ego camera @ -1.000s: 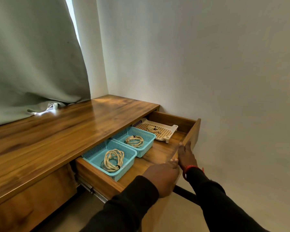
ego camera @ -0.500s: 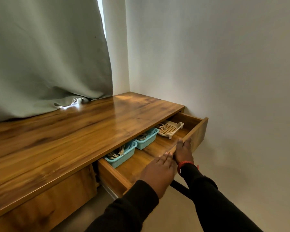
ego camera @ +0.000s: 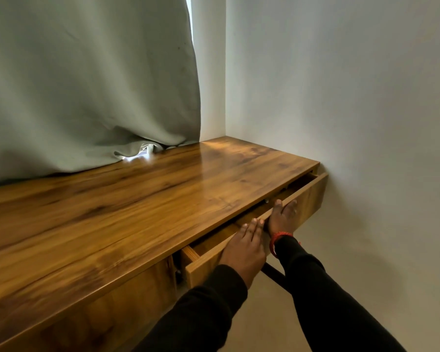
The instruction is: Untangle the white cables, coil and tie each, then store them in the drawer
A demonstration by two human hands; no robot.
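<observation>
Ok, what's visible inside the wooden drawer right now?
Only a dark sliver of the nearly shut wooden drawer shows, with a small pale edge near the right hand. The brown wooden desktop covers everything else inside.

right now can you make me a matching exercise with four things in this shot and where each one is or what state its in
Things:
1. drawer
2. curtain
3. left hand
4. right hand

Places or states:
A. hangs onto the back of the desk top
B. flat on the drawer front, red band at its wrist
C. open only a narrow gap
D. flat on the drawer front, nearer the camera

Pairs: 1-C, 2-A, 3-D, 4-B
</observation>
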